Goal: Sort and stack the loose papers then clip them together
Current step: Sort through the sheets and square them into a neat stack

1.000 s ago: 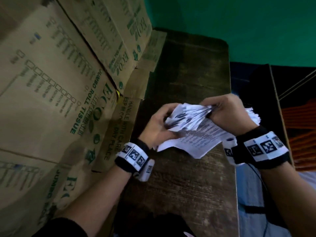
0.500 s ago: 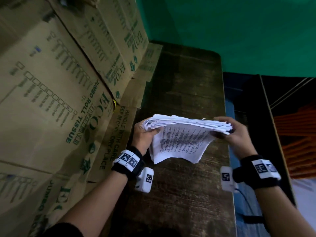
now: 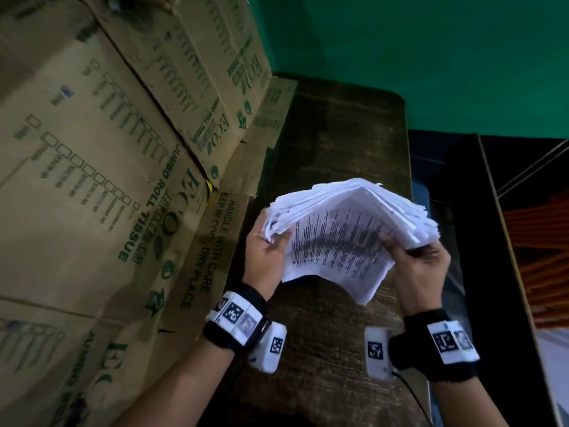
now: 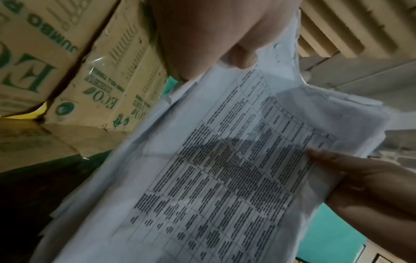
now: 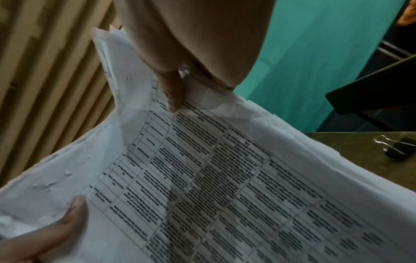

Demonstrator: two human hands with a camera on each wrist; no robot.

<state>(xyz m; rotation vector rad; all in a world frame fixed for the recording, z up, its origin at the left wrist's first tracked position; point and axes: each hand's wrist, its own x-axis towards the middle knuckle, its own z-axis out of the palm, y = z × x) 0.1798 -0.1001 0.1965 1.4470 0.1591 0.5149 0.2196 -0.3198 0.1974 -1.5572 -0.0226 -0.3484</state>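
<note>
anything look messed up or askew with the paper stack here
Yes. The paper stack, held between the left hand and right hand, is uneven: edges fan out at both ends, and its edges look ragged.

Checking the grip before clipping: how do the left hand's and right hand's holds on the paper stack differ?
The left hand grips the paper stack at its box-side edge; the right hand grips the opposite edge. In the head view the left end sits higher than the right. Both pinch with thumbs on the printed sheet.

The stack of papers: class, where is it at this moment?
In the head view the stack of papers is held above the dark wooden table, between the left hand and the right hand, right of the cardboard boxes.
</note>
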